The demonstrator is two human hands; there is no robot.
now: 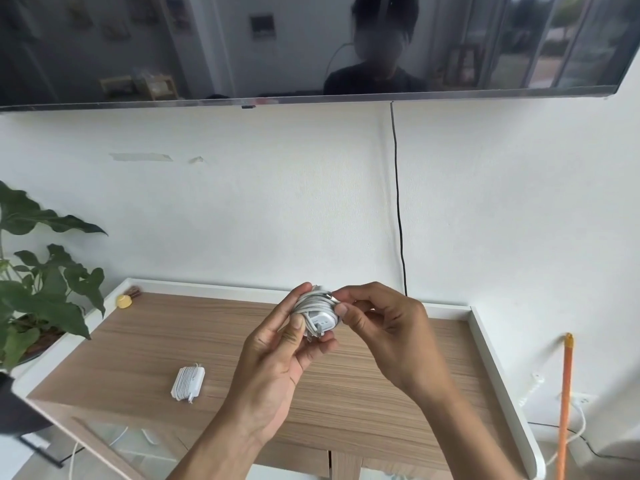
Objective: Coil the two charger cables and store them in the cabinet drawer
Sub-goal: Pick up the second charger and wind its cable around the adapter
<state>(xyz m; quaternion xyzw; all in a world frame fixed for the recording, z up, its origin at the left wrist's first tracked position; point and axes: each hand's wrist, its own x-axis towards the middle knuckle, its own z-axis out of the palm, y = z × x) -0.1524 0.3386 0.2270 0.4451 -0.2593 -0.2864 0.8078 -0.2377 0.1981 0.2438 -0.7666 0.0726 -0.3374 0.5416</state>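
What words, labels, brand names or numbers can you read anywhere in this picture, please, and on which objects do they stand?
None can be read.
Charger held in the left hand and right hand: the white charger shows only small dots, no legible text.
Coiled charger on the cabinet top: no print visible.
Television: only blurred reflections; the small mark at its lower edge is too small to read.
Yellow object: no lettering visible.

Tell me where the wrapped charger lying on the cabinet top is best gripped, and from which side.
Grip the wrapped charger across its two long flat-wound sides, coming from above. It lies flat on the wooden cabinet top with bare surface around it, and pinching over the windings probably keeps the coil from loosening.
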